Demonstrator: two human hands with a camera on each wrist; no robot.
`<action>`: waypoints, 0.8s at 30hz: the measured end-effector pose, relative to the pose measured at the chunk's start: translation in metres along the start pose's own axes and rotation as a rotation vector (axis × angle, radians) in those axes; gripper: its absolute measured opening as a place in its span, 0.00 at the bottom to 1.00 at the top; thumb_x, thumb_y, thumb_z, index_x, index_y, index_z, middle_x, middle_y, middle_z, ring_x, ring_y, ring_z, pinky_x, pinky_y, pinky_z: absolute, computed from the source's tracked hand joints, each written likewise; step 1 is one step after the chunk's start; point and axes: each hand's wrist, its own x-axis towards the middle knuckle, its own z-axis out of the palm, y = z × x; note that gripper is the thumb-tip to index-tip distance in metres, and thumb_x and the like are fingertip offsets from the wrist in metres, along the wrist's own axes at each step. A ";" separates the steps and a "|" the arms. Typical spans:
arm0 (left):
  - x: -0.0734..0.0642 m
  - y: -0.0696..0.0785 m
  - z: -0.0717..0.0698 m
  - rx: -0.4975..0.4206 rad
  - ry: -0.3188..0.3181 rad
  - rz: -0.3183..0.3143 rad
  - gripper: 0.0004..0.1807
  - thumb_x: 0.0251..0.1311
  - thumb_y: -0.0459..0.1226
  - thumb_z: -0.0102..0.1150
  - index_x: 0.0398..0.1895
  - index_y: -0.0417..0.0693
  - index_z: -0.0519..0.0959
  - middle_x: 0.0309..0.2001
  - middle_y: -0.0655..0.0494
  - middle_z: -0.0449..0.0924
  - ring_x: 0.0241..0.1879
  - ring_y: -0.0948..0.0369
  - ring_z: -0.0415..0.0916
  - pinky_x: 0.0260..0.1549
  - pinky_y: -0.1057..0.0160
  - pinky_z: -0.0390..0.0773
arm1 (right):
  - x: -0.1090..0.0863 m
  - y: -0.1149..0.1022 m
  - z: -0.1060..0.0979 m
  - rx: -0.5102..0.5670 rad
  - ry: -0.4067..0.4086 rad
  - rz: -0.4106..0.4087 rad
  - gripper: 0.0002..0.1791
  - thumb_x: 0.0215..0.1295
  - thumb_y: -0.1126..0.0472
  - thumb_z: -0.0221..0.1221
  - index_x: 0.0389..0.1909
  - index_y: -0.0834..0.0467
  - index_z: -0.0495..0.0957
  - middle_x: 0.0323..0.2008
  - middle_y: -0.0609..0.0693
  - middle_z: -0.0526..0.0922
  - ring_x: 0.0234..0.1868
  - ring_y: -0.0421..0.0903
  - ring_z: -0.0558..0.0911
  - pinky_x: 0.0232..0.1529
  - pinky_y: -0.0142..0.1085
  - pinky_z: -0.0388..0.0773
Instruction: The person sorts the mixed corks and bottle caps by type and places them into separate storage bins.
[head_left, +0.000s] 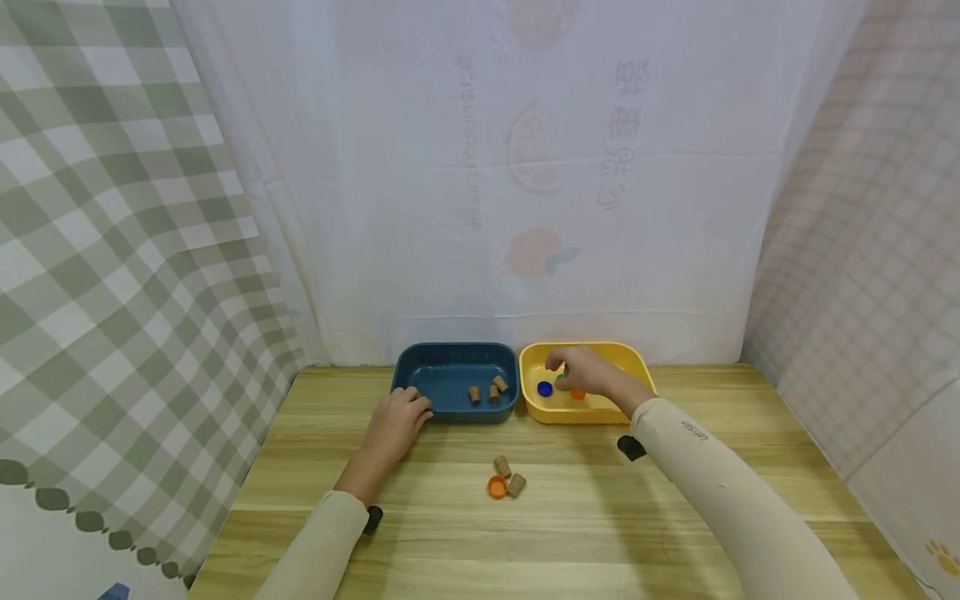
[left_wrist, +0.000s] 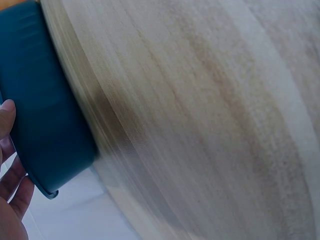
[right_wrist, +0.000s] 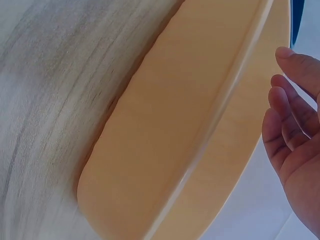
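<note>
My left hand (head_left: 401,415) holds the left front corner of a dark blue tray (head_left: 453,415), with thumb and fingers at its rim in the left wrist view. Several corks (head_left: 475,395) lie in that tray. Above the inside of a yellow tray (head_left: 573,417) is my right hand (head_left: 583,369), its fingers slightly bent and nothing between them in the right wrist view. Beneath it are a blue bottle cap (head_left: 544,388), an orange cap (head_left: 578,393) and a green cap (head_left: 561,380), partly hidden by the hand.
On the wooden table (head_left: 450,542), in front of the trays, lie an orange cap (head_left: 497,487) and two corks (head_left: 517,485). The trays stand side by side near the back edge. A white curtain (head_left: 390,250) hangs behind them, and a checked cloth (head_left: 135,250) hangs at left.
</note>
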 end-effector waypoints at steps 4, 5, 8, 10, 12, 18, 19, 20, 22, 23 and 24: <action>0.000 0.000 -0.001 -0.011 0.001 -0.002 0.04 0.58 0.37 0.75 0.32 0.52 0.86 0.32 0.58 0.79 0.30 0.57 0.72 0.32 0.58 0.75 | -0.002 -0.001 0.000 0.021 0.012 0.011 0.18 0.65 0.69 0.68 0.55 0.66 0.80 0.54 0.65 0.83 0.44 0.54 0.84 0.48 0.47 0.83; 0.000 0.000 -0.001 -0.015 -0.001 -0.003 0.04 0.58 0.37 0.75 0.32 0.52 0.86 0.32 0.57 0.79 0.30 0.57 0.72 0.32 0.58 0.75 | -0.003 -0.002 0.000 0.026 0.016 0.013 0.18 0.66 0.68 0.67 0.56 0.66 0.80 0.54 0.64 0.83 0.44 0.53 0.84 0.48 0.46 0.83; 0.000 0.000 -0.002 -0.019 -0.007 -0.006 0.04 0.58 0.37 0.74 0.32 0.52 0.87 0.32 0.57 0.79 0.30 0.57 0.72 0.32 0.58 0.75 | -0.008 -0.005 -0.001 0.040 0.035 0.013 0.18 0.67 0.67 0.67 0.56 0.65 0.80 0.54 0.63 0.83 0.43 0.49 0.83 0.47 0.45 0.83; 0.000 0.000 -0.002 -0.017 -0.010 -0.004 0.04 0.59 0.37 0.74 0.32 0.51 0.87 0.32 0.57 0.79 0.30 0.56 0.72 0.32 0.58 0.75 | -0.013 -0.008 -0.001 0.056 0.056 0.011 0.17 0.67 0.66 0.67 0.56 0.64 0.80 0.54 0.61 0.84 0.42 0.48 0.82 0.46 0.43 0.83; 0.000 0.000 -0.001 -0.009 -0.012 -0.004 0.04 0.59 0.37 0.74 0.32 0.51 0.87 0.32 0.57 0.79 0.30 0.57 0.72 0.32 0.58 0.74 | -0.019 -0.012 0.000 0.063 0.083 -0.005 0.16 0.68 0.66 0.67 0.55 0.62 0.81 0.53 0.59 0.84 0.42 0.47 0.82 0.45 0.42 0.83; 0.000 0.000 0.000 -0.003 -0.017 -0.010 0.03 0.59 0.38 0.74 0.32 0.52 0.87 0.33 0.58 0.79 0.30 0.57 0.72 0.32 0.58 0.75 | -0.037 -0.018 0.003 0.120 0.177 -0.067 0.16 0.65 0.67 0.68 0.53 0.61 0.82 0.52 0.59 0.85 0.41 0.47 0.82 0.42 0.37 0.82; 0.000 0.000 0.000 -0.003 -0.017 -0.010 0.03 0.59 0.38 0.74 0.32 0.52 0.87 0.32 0.58 0.79 0.30 0.57 0.72 0.32 0.58 0.74 | -0.040 -0.018 0.005 0.132 0.192 -0.075 0.16 0.65 0.67 0.69 0.53 0.62 0.82 0.51 0.60 0.85 0.41 0.47 0.82 0.41 0.37 0.82; 0.000 0.000 0.000 -0.006 -0.017 -0.011 0.03 0.59 0.38 0.74 0.32 0.52 0.87 0.32 0.58 0.79 0.30 0.57 0.72 0.32 0.58 0.75 | -0.043 -0.019 0.006 0.143 0.205 -0.080 0.16 0.64 0.67 0.69 0.53 0.63 0.82 0.51 0.60 0.86 0.40 0.46 0.82 0.40 0.36 0.82; 0.000 0.000 -0.001 -0.013 -0.016 -0.010 0.03 0.59 0.38 0.74 0.32 0.52 0.87 0.32 0.58 0.79 0.30 0.57 0.72 0.32 0.58 0.75 | -0.047 -0.021 0.010 0.143 0.234 -0.092 0.17 0.63 0.68 0.70 0.52 0.64 0.82 0.49 0.60 0.86 0.39 0.45 0.82 0.39 0.34 0.82; 0.000 0.000 -0.001 -0.016 -0.017 -0.010 0.03 0.59 0.38 0.74 0.33 0.52 0.87 0.32 0.58 0.79 0.30 0.57 0.72 0.32 0.58 0.75 | -0.049 -0.022 0.013 0.135 0.248 -0.093 0.18 0.62 0.67 0.71 0.52 0.64 0.82 0.49 0.59 0.86 0.38 0.44 0.82 0.39 0.33 0.82; 0.000 0.000 -0.001 -0.018 -0.017 -0.010 0.03 0.59 0.37 0.74 0.33 0.52 0.87 0.32 0.57 0.79 0.30 0.56 0.72 0.32 0.57 0.75 | -0.051 -0.022 0.015 0.127 0.263 -0.091 0.18 0.62 0.67 0.71 0.52 0.64 0.82 0.48 0.57 0.86 0.37 0.43 0.81 0.38 0.33 0.82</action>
